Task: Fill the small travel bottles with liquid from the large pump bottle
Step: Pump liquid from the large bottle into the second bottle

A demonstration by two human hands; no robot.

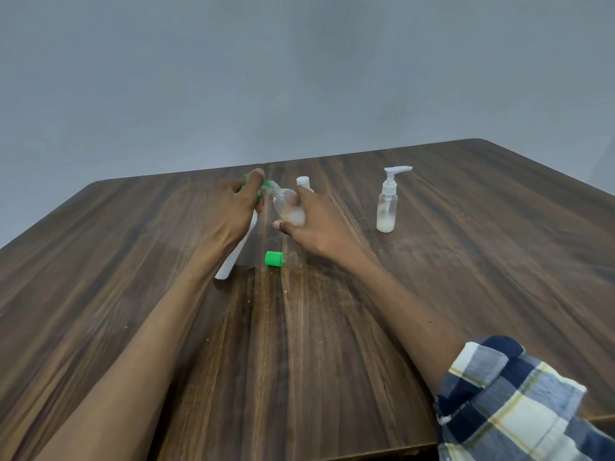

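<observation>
My left hand [238, 207] grips the green pump head of the large white pump bottle [238, 249], which stands tilted on the wooden table [133, 261]. The green nozzle meets the mouth of a small clear travel bottle [286, 206]. My right hand [312, 224] holds that bottle tilted toward the nozzle. White liquid sits in its lower end. A green cap [274, 259] lies on the table just in front of both hands.
A small clear bottle with a white pump top [387, 202] stands to the right, with a little white liquid at its bottom. A white-capped bottle [303, 182] shows behind my right hand. The table's far edge meets a grey wall.
</observation>
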